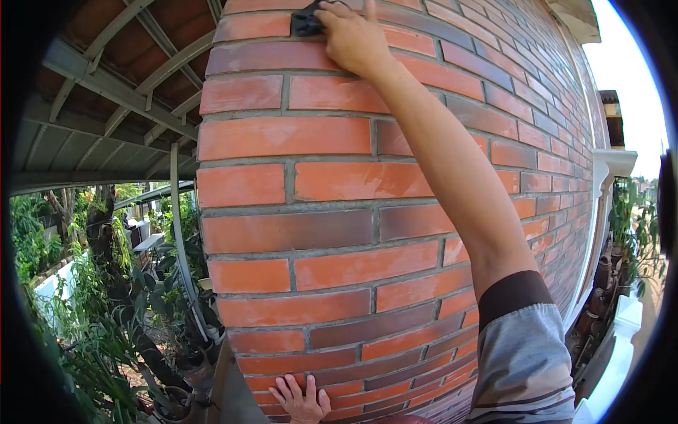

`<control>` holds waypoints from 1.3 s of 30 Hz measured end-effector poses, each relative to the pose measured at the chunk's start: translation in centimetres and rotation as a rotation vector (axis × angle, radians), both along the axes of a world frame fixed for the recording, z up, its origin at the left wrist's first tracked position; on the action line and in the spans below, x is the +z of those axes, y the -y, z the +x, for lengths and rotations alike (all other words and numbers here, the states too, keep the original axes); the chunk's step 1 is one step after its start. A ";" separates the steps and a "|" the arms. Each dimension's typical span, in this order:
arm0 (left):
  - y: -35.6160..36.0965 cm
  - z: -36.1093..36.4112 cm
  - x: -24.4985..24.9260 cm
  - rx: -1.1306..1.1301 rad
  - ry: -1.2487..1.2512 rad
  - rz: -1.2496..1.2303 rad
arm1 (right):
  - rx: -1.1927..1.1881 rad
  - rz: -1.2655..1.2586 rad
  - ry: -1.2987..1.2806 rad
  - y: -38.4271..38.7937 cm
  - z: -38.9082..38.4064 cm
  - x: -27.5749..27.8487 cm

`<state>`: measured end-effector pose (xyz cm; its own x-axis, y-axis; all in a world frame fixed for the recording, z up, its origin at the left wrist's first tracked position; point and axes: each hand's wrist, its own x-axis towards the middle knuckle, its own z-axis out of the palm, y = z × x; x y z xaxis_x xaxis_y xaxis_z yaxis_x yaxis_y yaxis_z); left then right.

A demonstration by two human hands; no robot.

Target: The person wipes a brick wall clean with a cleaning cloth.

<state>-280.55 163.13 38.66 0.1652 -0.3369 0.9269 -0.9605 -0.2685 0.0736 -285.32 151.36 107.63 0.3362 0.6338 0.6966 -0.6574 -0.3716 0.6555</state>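
My right hand (353, 37) is raised to the top of the brick wall (282, 136), its fingers closed round a black cloth-like item (308, 21) pressed to the bricks near the left corner. The item's exact kind is hard to make out. Low on the same wall, my left hand (302, 401) rests with fingers spread on the bricks near the corner, holding nothing. Pale smears show on several orange bricks, with grey mortar lines between them.
A metal-framed roof (106, 71) and a thin post (180, 240) stand left of the wall. Plants and pots fill the lower left. On the right are a white ledge (616, 162), a white railing (621, 339) and more plants.
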 end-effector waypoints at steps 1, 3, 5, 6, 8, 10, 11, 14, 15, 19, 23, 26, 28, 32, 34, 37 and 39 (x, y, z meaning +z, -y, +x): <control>0.1 0.2 -0.3 0.013 0.016 0.000 | -0.049 0.003 0.204 2.5 -3.3 1.8; 0.1 0.1 -0.4 -0.002 -0.011 0.040 | -0.120 0.505 0.521 4.5 -11.7 2.2; -0.1 -0.5 -0.5 -0.054 -0.086 0.083 | -0.128 0.738 0.877 9.4 -18.9 3.5; -0.3 -0.9 -0.3 -0.075 -0.125 0.109 | 0.004 0.887 0.858 14.0 -23.2 5.9; -0.7 -1.2 0.1 -0.117 -0.186 0.166 | 0.200 1.127 0.866 19.1 -27.7 8.6; -0.4 -1.4 0.1 -0.128 -0.200 0.149 | 0.149 1.026 0.852 15.9 -22.1 9.8; -0.5 -1.4 0.2 -0.130 -0.203 0.156 | 0.167 0.982 0.824 12.1 -18.1 9.5; -0.7 -1.4 0.1 -0.134 -0.211 0.154 | 0.172 0.758 0.538 5.4 -6.2 11.8; -0.5 -1.5 0.1 -0.134 -0.217 0.142 | 0.039 0.607 0.488 2.8 -1.7 11.4; -0.1 -1.1 0.8 -0.109 -0.146 -0.046 | 0.124 0.382 0.103 -4.8 12.1 9.4; 0.5 -0.9 0.0 -0.089 -0.141 -0.123 | 0.217 0.174 -0.326 -5.4 13.5 6.9; 0.0 -0.9 0.6 -0.083 -0.114 -0.109 | 0.214 0.010 -0.580 -6.8 11.0 -0.4; 0.1 -1.0 0.8 -0.083 -0.108 -0.115 | 0.117 -0.121 -0.742 -7.5 10.0 -8.9; 0.0 -1.1 0.4 -0.093 -0.115 -0.101 | 0.071 -0.088 -1.150 -8.1 6.7 -22.0; 0.0 -0.8 0.2 -0.084 -0.098 -0.090 | 0.066 -0.160 -1.022 -7.9 5.8 -18.9; 0.2 -0.8 0.6 -0.078 -0.088 -0.106 | 0.063 -0.142 -0.374 -5.0 3.8 -6.1; 0.4 -0.9 0.5 -0.073 -0.085 -0.122 | -0.100 0.065 0.192 -1.8 1.3 2.6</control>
